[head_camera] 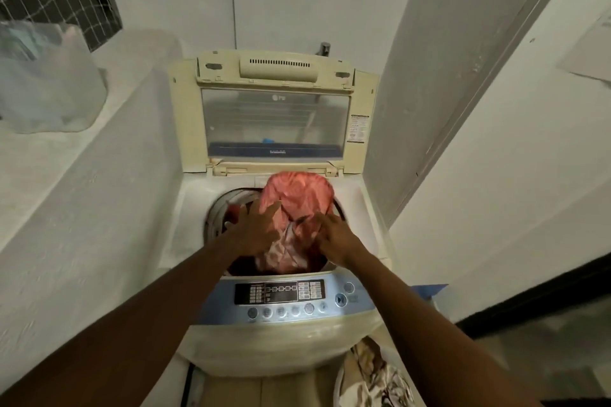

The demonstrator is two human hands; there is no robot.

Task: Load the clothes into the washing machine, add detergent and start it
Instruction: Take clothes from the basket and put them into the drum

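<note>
1. Both hands press flat, fingers spread: left hand [256,230] and right hand [334,236] on the pink garment [296,200], gripping nothing.
2. The garment mounds above the drum opening [215,211] of the washing machine [281,340], spilling over its far rim.
3. Cloth left over that rim could likely jam the raised lid [276,122].
4. More clothes wait in the basket [373,377], near right; overfilling is possible.

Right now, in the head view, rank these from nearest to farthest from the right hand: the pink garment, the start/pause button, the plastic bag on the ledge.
1. pink garment: under the right hand, bulging out of the drum.
2. start/pause button: below the hand, right end of the control panel.
3. plastic bag: far left, on the ledge.
</note>
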